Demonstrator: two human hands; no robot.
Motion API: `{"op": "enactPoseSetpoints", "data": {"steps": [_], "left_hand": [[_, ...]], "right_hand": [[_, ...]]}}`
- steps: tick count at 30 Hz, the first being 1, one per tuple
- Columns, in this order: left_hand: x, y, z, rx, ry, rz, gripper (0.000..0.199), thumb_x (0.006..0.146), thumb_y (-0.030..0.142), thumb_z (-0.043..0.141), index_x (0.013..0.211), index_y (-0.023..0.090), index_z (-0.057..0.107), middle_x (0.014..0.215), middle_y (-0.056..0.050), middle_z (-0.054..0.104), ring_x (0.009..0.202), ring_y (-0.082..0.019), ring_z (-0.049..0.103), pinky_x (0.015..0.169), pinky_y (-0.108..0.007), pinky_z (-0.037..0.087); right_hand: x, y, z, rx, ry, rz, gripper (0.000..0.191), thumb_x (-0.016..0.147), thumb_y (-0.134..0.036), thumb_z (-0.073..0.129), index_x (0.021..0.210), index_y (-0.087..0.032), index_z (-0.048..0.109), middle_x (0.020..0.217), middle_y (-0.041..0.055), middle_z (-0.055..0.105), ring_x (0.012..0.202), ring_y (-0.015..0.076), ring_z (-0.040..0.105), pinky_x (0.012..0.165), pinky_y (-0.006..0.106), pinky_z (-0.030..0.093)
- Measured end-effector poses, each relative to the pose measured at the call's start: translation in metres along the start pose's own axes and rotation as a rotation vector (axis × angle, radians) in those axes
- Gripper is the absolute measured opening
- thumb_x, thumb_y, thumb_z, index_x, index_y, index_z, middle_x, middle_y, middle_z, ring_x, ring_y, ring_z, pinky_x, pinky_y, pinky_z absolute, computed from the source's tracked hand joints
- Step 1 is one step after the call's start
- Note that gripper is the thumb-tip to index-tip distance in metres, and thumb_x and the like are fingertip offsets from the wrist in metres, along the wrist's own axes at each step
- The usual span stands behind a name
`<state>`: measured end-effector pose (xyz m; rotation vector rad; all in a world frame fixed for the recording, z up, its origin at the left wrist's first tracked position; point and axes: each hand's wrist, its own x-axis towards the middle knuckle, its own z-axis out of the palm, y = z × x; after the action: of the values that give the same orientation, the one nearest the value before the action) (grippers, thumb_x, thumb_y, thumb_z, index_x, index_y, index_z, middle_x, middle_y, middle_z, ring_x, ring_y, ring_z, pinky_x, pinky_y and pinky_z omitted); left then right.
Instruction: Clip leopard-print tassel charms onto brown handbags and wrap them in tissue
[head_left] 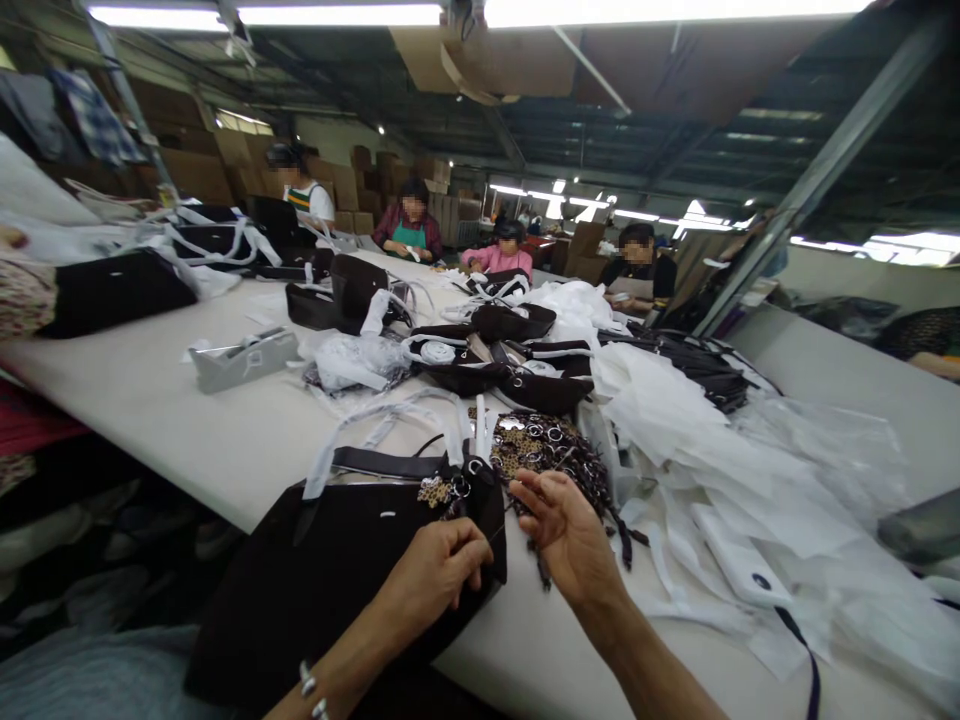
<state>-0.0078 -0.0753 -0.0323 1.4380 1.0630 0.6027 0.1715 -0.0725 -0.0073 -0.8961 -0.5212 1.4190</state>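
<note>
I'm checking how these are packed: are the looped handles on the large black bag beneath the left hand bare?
No, the looped handles above the large black bag are covered in white wrapping.

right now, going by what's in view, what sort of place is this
Probably a handbag workshop or factory floor: dark handbags lie along a big table, several people sit around it, and cardboard boxes are stacked behind.
</note>
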Motion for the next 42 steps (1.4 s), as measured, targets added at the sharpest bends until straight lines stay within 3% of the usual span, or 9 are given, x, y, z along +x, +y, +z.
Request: {"op": "enactPoseSetpoints", "data": {"steps": [4, 7, 12, 14, 17, 22, 26, 32, 42], "left_hand": [[-0.004, 0.004, -0.004, 0.037, -0.057, -0.039, 0.025, 0.085, 0.037, 0.050, 0.080, 0.016, 0.063, 0.061, 0.002, 0.060, 0.042, -0.008, 0.045, 0.041, -0.019, 0.030], [-0.002, 0.008, -0.019, 0.058, -0.097, -0.009, 0.027, 0.086, 0.040, 0.051, 0.081, 0.017, 0.063, 0.067, 0.001, 0.062, 0.049, -0.011, 0.051, 0.047, -0.021, 0.036], [0.030, -0.001, -0.052, 0.480, 0.328, 0.180, 0.019, 0.086, 0.031, 0.053, 0.091, 0.021, 0.068, 0.095, -0.006, 0.067, 0.094, -0.023, 0.059, 0.084, -0.033, 0.041], [0.050, -0.010, -0.059, 0.571, 0.377, 0.142, 0.018, 0.083, 0.028, 0.055, 0.091, 0.020, 0.070, 0.100, -0.009, 0.067, 0.102, -0.027, 0.056, 0.090, -0.037, 0.037], [0.080, -0.024, -0.061, 0.527, 0.328, 0.042, 0.015, 0.078, 0.029, 0.058, 0.076, 0.018, 0.069, 0.087, -0.009, 0.068, 0.092, -0.028, 0.058, 0.083, -0.037, 0.037], [0.111, -0.042, -0.056, 0.326, 0.257, -0.067, 0.020, 0.071, 0.037, 0.064, 0.067, 0.018, 0.062, 0.063, -0.001, 0.060, 0.062, -0.018, 0.054, 0.061, -0.028, 0.035], [0.117, -0.051, -0.057, 0.113, 0.195, -0.094, 0.025, 0.069, 0.041, 0.062, 0.062, 0.018, 0.053, 0.054, 0.004, 0.050, 0.050, -0.012, 0.044, 0.053, -0.025, 0.031], [0.109, -0.059, -0.070, -0.148, 0.092, -0.040, 0.031, 0.068, 0.044, 0.067, 0.068, 0.018, 0.050, 0.057, 0.006, 0.046, 0.052, -0.009, 0.040, 0.054, -0.023, 0.029], [0.103, -0.063, -0.076, -0.320, 0.031, 0.018, 0.037, 0.065, 0.047, 0.077, 0.080, 0.015, 0.065, 0.068, 0.001, 0.060, 0.069, -0.015, 0.056, 0.069, -0.027, 0.040]], "right_hand": [[0.006, -0.011, 0.003, 0.089, 0.064, 0.017, 0.028, 0.063, -0.024, 0.086, 0.083, -0.021, 0.067, 0.078, -0.0014, 0.070, 0.066, 0.0098, 0.065, 0.068, 0.025, 0.059], [0.009, -0.021, -0.001, -0.040, 0.016, -0.048, 0.026, 0.065, -0.029, 0.085, 0.083, -0.020, 0.069, 0.072, -0.0045, 0.065, 0.061, 0.0076, 0.059, 0.078, 0.030, 0.058], [0.020, -0.037, -0.004, -0.853, -0.053, -0.383, 0.017, 0.077, -0.037, 0.076, 0.083, -0.022, 0.074, 0.086, 0.0015, 0.068, 0.081, 0.0160, 0.061, 0.080, 0.031, 0.048], [0.027, -0.036, 0.002, -1.102, -0.130, -0.496, 0.011, 0.081, -0.033, 0.071, 0.082, -0.022, 0.074, 0.086, 0.0019, 0.067, 0.082, 0.0166, 0.060, 0.079, 0.031, 0.045], [0.036, -0.019, 0.012, -1.220, -0.234, -0.491, 0.009, 0.083, -0.026, 0.067, 0.080, -0.023, 0.075, 0.081, 0.0010, 0.065, 0.079, 0.0162, 0.059, 0.077, 0.030, 0.044], [0.051, 0.019, 0.008, -1.248, -0.338, -0.307, 0.011, 0.083, -0.020, 0.064, 0.081, -0.023, 0.075, 0.078, 0.0005, 0.064, 0.080, 0.0167, 0.059, 0.075, 0.029, 0.043], [0.066, 0.034, -0.007, -1.391, -0.308, -0.383, 0.013, 0.084, -0.016, 0.063, 0.079, -0.022, 0.073, 0.078, 0.0014, 0.061, 0.081, 0.0175, 0.057, 0.076, 0.030, 0.042], [0.086, 0.043, -0.006, -1.587, -0.326, -0.585, 0.012, 0.087, -0.015, 0.062, 0.081, -0.020, 0.071, 0.081, 0.0032, 0.057, 0.084, 0.0182, 0.054, 0.079, 0.029, 0.040], [0.094, 0.048, 0.015, -1.769, -0.363, -0.606, 0.017, 0.091, -0.016, 0.056, 0.079, -0.020, 0.068, 0.080, 0.0029, 0.054, 0.079, 0.0170, 0.051, 0.075, 0.029, 0.037]]}}
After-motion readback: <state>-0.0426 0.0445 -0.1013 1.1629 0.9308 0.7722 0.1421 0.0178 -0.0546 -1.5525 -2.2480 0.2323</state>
